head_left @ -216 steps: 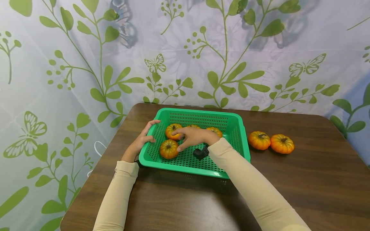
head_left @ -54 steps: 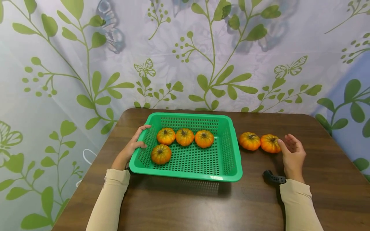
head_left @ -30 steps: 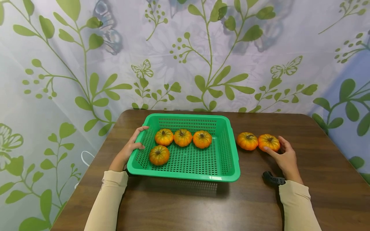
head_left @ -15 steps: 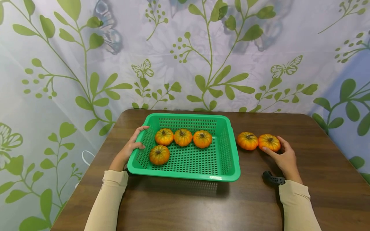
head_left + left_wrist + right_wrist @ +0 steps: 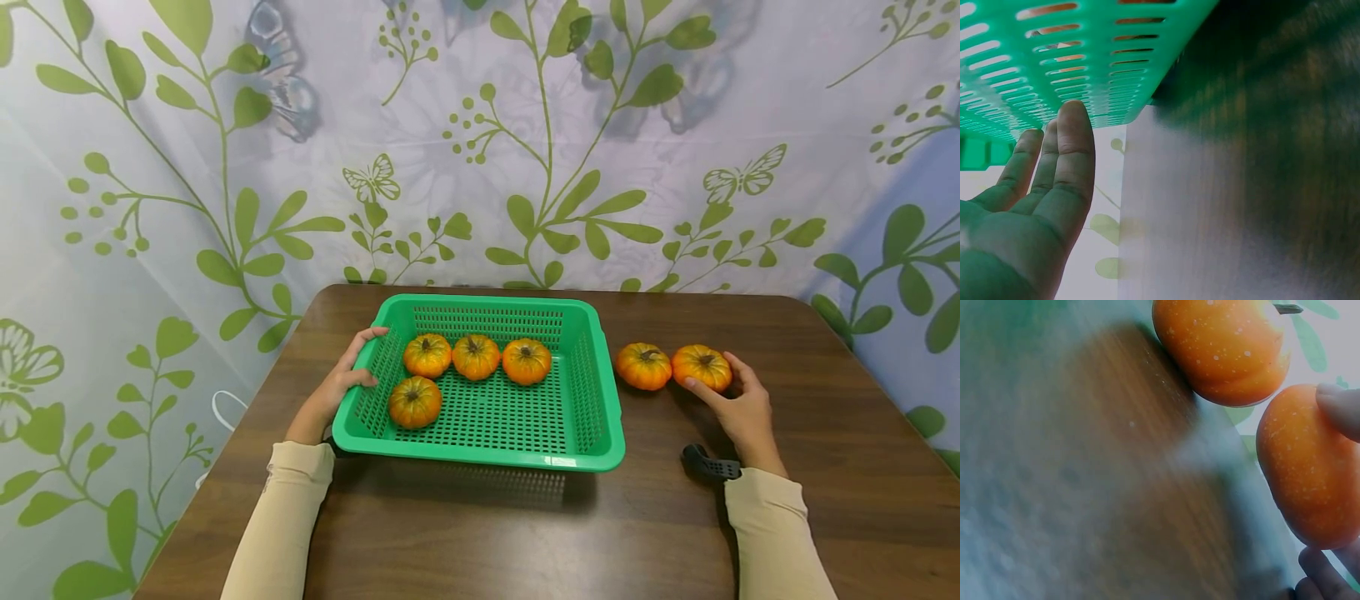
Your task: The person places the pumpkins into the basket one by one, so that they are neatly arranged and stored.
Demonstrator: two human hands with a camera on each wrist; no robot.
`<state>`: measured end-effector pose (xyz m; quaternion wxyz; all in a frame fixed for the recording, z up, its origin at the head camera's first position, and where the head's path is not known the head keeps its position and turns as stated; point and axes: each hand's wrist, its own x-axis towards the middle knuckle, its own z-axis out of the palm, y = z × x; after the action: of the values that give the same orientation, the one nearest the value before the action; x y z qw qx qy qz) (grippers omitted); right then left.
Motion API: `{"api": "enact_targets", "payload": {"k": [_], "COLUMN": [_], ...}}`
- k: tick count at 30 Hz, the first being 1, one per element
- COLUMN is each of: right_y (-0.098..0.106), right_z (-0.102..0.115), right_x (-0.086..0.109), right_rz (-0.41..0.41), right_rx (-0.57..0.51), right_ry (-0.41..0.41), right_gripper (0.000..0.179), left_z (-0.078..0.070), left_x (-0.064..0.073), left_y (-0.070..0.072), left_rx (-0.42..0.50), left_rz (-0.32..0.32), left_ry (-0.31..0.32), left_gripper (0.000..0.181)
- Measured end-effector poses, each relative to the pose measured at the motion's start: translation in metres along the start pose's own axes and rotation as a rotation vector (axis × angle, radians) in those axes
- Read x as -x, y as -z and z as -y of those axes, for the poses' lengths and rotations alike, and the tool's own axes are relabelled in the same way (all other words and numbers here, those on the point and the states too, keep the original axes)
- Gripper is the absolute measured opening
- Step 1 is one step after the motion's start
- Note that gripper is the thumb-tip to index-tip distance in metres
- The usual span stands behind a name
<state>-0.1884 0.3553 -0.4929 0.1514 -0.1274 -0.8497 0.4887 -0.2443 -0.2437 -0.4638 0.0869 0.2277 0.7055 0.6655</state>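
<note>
My left hand [image 5: 330,397] grips the left rim of a green plastic basket [image 5: 480,461], thumb and a finger hooked over the edge. In the left wrist view, other fingers [image 5: 1074,147] lie fairly straight along the slotted outer wall. Several small orange pumpkins, one of them the front-left pumpkin [image 5: 415,402], sit inside the basket. To the basket's right, my right hand [image 5: 742,414] pinches a pumpkin [image 5: 702,367] between thumb and fingers; it appears tilted and slightly raised. Another pumpkin [image 5: 643,366] stands between it and the basket. The right wrist view shows the thumb [image 5: 1341,409] pressing the held pumpkin [image 5: 1307,469].
Everything stands on a brown wooden table [image 5: 480,533]. Behind it hangs a pale curtain [image 5: 465,208] with green leaves and butterflies. A black wrist device [image 5: 708,464] sits at the right wrist. A white cable [image 5: 225,410] shows beyond the table's left edge.
The right hand has left the basket and moved right to the outer pumpkin, closing its fingers around it. That pumpkin has just shifted up a little. The left hand stays on the rim.
</note>
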Motion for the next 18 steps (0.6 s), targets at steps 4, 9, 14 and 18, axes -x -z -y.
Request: {"api": "enact_targets", "payload": {"k": [4, 9, 14, 18], "right_y": [0.001, 0.003, 0.007, 0.011], "right_z": [0.004, 0.011, 0.02, 0.026], "right_x": [0.0, -0.002, -0.002, -0.002], "right_rz": [-0.004, -0.015, -0.009, 0.002], "right_rx": [-0.012, -0.019, -0.013, -0.008], "right_ry": [0.015, 0.026, 0.058, 0.096], "right_gripper": [0.087, 0.087, 0.086, 0.085], "left_z": [0.0, 0.0, 0.0, 0.0], "left_x": [0.0, 0.0, 0.0, 0.0], "left_y": [0.0, 0.0, 0.0, 0.0], "left_rx": [-0.008, -0.015, -0.016, -0.013], "left_rz": [0.0, -0.002, -0.006, -0.004], "left_ry": [0.002, -0.001, 0.005, 0.007], "left_gripper": [0.075, 0.075, 0.075, 0.075]}}
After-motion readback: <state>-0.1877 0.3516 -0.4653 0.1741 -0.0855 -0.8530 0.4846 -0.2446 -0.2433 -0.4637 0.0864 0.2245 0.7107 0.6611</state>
